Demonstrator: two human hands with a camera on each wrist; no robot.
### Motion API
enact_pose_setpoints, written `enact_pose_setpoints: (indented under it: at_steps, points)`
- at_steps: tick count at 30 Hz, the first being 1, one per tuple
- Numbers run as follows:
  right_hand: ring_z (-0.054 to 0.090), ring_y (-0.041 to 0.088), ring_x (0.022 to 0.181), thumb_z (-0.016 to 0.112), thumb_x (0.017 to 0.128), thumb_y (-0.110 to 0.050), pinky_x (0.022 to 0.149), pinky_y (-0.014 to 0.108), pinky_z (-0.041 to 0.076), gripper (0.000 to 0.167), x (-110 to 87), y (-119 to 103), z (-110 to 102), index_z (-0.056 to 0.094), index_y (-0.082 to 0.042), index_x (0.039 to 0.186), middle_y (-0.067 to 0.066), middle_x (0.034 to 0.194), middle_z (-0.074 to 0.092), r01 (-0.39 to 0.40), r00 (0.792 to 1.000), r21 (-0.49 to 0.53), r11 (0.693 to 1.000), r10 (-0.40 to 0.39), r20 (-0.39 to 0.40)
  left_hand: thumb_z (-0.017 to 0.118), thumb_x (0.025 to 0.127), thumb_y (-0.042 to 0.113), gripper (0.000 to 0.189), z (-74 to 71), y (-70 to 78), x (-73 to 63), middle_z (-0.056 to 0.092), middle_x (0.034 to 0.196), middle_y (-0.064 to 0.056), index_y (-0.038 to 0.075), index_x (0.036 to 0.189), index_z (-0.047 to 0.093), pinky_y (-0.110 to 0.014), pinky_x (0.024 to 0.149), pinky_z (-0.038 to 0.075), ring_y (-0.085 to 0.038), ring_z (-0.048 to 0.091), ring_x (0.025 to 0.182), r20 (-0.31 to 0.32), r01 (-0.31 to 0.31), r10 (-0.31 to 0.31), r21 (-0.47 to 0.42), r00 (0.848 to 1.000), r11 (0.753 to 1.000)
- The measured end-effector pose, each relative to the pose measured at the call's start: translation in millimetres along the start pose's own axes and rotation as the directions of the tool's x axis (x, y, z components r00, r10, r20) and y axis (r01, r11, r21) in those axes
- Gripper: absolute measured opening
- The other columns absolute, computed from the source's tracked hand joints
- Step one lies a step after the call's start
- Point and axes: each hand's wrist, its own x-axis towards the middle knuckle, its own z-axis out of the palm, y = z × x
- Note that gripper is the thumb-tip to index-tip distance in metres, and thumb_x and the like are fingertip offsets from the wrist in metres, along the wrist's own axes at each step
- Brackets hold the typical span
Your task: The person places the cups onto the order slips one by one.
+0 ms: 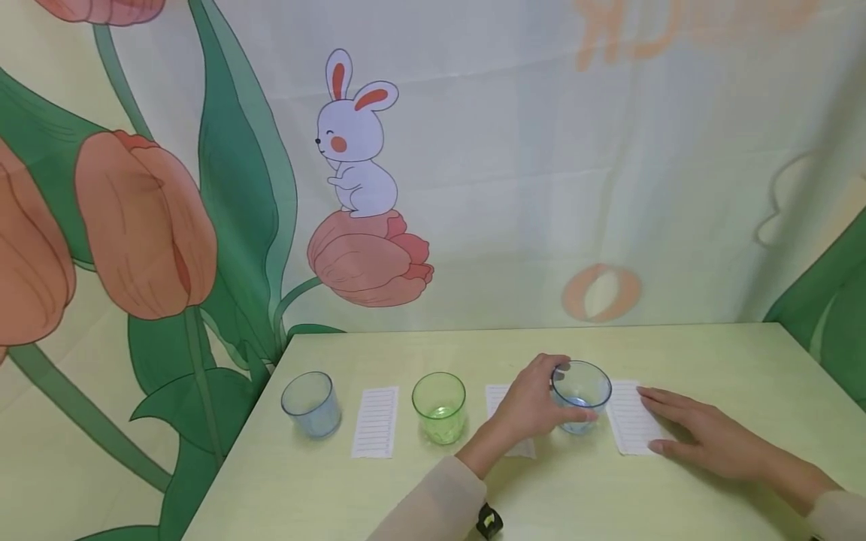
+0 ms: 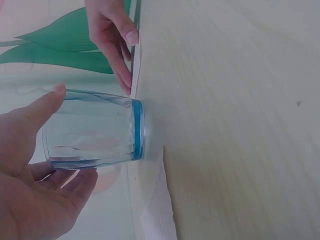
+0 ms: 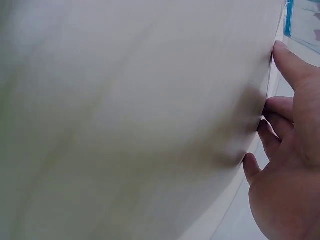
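My left hand (image 1: 528, 398) grips a clear blue drinking glass (image 1: 580, 398), its thumb on the near side and fingers round the far side. In the left wrist view the glass (image 2: 95, 130) is upright, its thick blue base close over the table. A ruled paper slip (image 1: 632, 421) lies just to the right of that glass. At the slip's right edge rests my right hand (image 1: 717, 436), fingers spread and fingertips down. The right wrist view shows those fingertips (image 3: 252, 167) against the tabletop.
To the left stand a green glass (image 1: 440, 409) and another blue glass (image 1: 313, 406). One ruled slip (image 1: 374, 422) lies between them; a middle slip (image 1: 498, 395) is partly hidden by my left hand. A printed curtain (image 1: 487, 188) hangs behind the table (image 1: 379, 503).
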Motion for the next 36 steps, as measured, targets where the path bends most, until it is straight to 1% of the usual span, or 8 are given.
enact_pose_setpoints:
  at_steps: [7, 11, 18, 20, 24, 26, 31, 36]
  points:
    - [0.019, -0.014, 0.147, 0.081, 0.094, -0.040, 0.111, -0.001, 0.012, 0.072, -0.5, -2.1, -2.1, 0.059, 0.002, 0.148, 0.018, 0.156, 0.053, -0.055, 0.998, 0.027, 0.998, 0.055, 0.032, 0.094, 0.077, 0.053, 0.091, 0.8, 1.8, -0.6, 0.059, 0.147, 0.007, 0.017, 0.151, 0.055, -0.023, 0.103, 0.050, -0.008, 0.059, 0.126, -0.005, 0.024, -0.024, 0.007, 1.000, 1.000]
    - [0.015, -0.017, 0.146, 0.082, 0.094, -0.037, 0.111, -0.001, 0.011, 0.071, -0.9, -2.4, -1.9, 0.059, 0.003, 0.148, 0.017, 0.157, 0.052, -0.057, 0.998, 0.042, 0.997, 0.056, 0.031, 0.094, 0.076, 0.055, 0.092, 0.7, 2.8, 0.4, 0.059, 0.148, 0.007, 0.018, 0.151, 0.056, -0.024, 0.104, 0.050, -0.009, 0.059, 0.129, -0.005, 0.030, -0.030, 0.021, 1.000, 0.999]
    - [0.011, -0.020, 0.146, 0.083, 0.093, -0.032, 0.113, 0.000, 0.011, 0.070, -0.4, -2.5, -0.6, 0.059, 0.005, 0.147, 0.000, 0.164, 0.044, -0.024, 1.000, 0.052, 0.998, 0.023, 0.019, 0.094, 0.076, 0.056, 0.091, 0.5, 2.0, 0.6, 0.060, 0.147, 0.007, 0.018, 0.150, 0.057, -0.025, 0.104, 0.050, -0.010, 0.058, 0.130, -0.007, 0.039, -0.039, 0.032, 0.999, 0.999]
    - [0.010, -0.020, 0.145, 0.083, 0.093, -0.032, 0.112, 0.000, 0.011, 0.070, 0.1, -2.8, -0.5, 0.058, 0.005, 0.147, 0.002, 0.164, 0.044, -0.023, 1.000, 0.050, 0.998, 0.022, 0.021, 0.094, 0.076, 0.056, 0.091, 0.3, 1.9, 0.4, 0.059, 0.148, 0.007, 0.018, 0.150, 0.057, -0.026, 0.105, 0.050, -0.011, 0.058, 0.131, -0.004, 0.043, -0.043, 0.026, 0.999, 0.999]
    - [0.012, -0.019, 0.145, 0.082, 0.094, -0.036, 0.112, -0.001, 0.010, 0.072, 2.4, -3.1, -0.2, 0.057, 0.004, 0.149, 0.015, 0.160, 0.050, -0.053, 0.998, 0.056, 0.997, 0.051, 0.035, 0.093, 0.077, 0.055, 0.091, -1.9, 2.8, 0.3, 0.058, 0.149, 0.006, 0.019, 0.151, 0.056, -0.028, 0.106, 0.050, -0.013, 0.057, 0.133, -0.003, 0.053, -0.053, 0.041, 0.999, 0.998]
    - [0.013, -0.018, 0.145, 0.080, 0.095, -0.039, 0.111, -0.001, 0.010, 0.073, 3.7, -3.3, 0.0, 0.056, 0.003, 0.150, 0.019, 0.158, 0.051, -0.072, 0.997, 0.058, 0.996, 0.069, 0.046, 0.093, 0.077, 0.055, 0.090, -3.3, 3.4, -0.1, 0.058, 0.149, 0.006, 0.018, 0.151, 0.055, -0.028, 0.107, 0.049, -0.014, 0.057, 0.133, -0.003, 0.054, -0.054, 0.057, 0.999, 0.997]
    - [0.014, -0.016, 0.144, 0.079, 0.096, -0.039, 0.110, -0.002, 0.008, 0.072, 3.1, -3.7, -0.1, 0.056, 0.003, 0.150, 0.023, 0.156, 0.052, -0.095, 0.994, 0.060, 0.994, 0.091, 0.063, 0.093, 0.079, 0.053, 0.089, -3.8, 4.6, -1.9, 0.059, 0.147, 0.005, 0.016, 0.150, 0.056, -0.028, 0.106, 0.050, -0.014, 0.058, 0.131, 0.004, 0.045, -0.045, 0.058, 0.999, 0.997]
    - [0.030, -0.001, 0.149, 0.080, 0.095, -0.040, 0.109, -0.002, 0.008, 0.073, -0.4, -2.1, -2.5, 0.056, 0.002, 0.150, 0.022, 0.155, 0.053, -0.098, 0.993, 0.032, 0.995, 0.096, 0.064, 0.093, 0.078, 0.052, 0.089, -0.4, 5.9, -1.3, 0.059, 0.147, 0.004, 0.016, 0.151, 0.055, -0.027, 0.106, 0.050, -0.013, 0.058, 0.131, 0.005, 0.036, -0.036, 0.041, 0.999, 0.999]
